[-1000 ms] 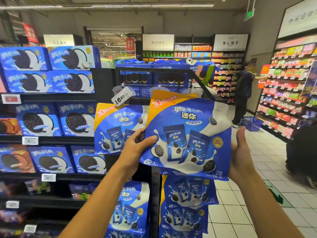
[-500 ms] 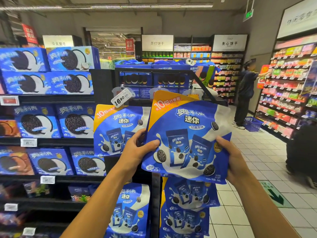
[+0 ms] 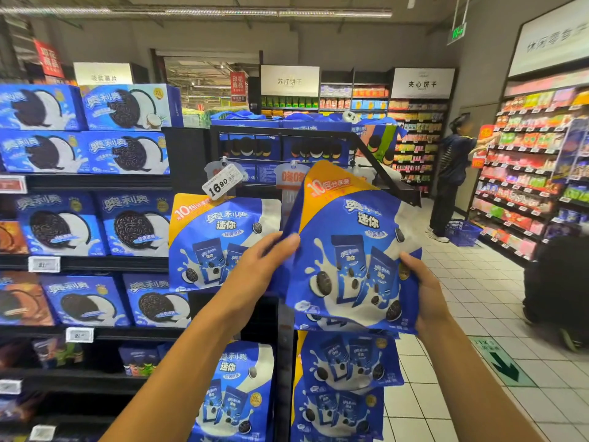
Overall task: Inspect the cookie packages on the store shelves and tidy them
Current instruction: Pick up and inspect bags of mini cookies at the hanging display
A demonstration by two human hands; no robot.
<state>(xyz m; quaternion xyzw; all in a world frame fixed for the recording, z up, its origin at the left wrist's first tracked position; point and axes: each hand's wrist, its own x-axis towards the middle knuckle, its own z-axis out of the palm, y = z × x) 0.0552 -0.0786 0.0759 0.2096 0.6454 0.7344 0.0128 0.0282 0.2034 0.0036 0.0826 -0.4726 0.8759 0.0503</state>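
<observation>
A blue, white and orange bag of mini cookies hangs at chest height on the end-cap rack, bent inward along its left side. My left hand grips its left edge, thumb on the front. My right hand holds its lower right edge with the thumb over the front. A matching bag hangs just to the left, partly behind my left hand. More such bags hang below, and another lower bag hangs at the lower left.
Blue cookie boxes fill the black shelves on the left. A price tag reading 16.90 sticks out above the bags. A person stands by the right-hand shelves beside a blue basket. Tiled aisle floor runs to the right.
My right hand came round from behind the bag's right edge to grip its front lower corner. The bag has folded inward and tilted as both hands squeeze it.
</observation>
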